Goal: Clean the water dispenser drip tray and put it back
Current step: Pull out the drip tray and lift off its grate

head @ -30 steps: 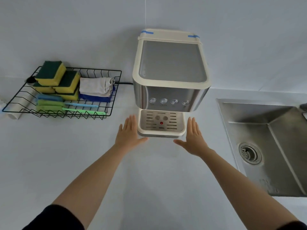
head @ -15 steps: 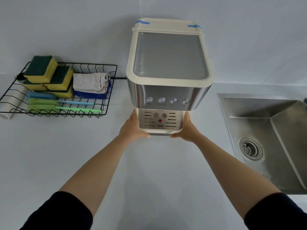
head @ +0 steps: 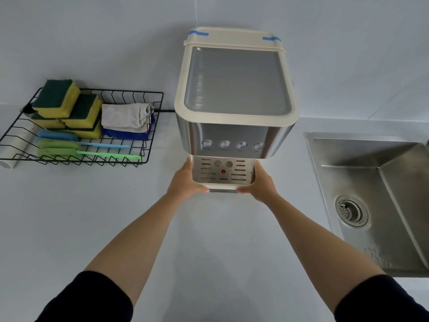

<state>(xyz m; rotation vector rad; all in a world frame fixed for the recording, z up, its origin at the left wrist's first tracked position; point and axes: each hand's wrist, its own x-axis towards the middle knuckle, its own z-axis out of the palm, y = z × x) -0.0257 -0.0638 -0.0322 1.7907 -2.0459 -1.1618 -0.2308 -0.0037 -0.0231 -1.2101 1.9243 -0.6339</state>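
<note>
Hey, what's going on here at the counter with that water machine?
A person is gripping the drip tray at the foot of the water dispenser, left hand on its left side and right hand on its right. The tray sits under the row of buttons, not yet taken to the sink on the right. In the wire basket on the left lie sponges, cloths and brushes, none picked up.

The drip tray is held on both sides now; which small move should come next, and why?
Probably slide the drip tray straight toward the body, keeping it level. The left hand and right hand each have a grip on one side, yet the tray sits under the water dispenser. It must come out before washing at the sink.
</note>
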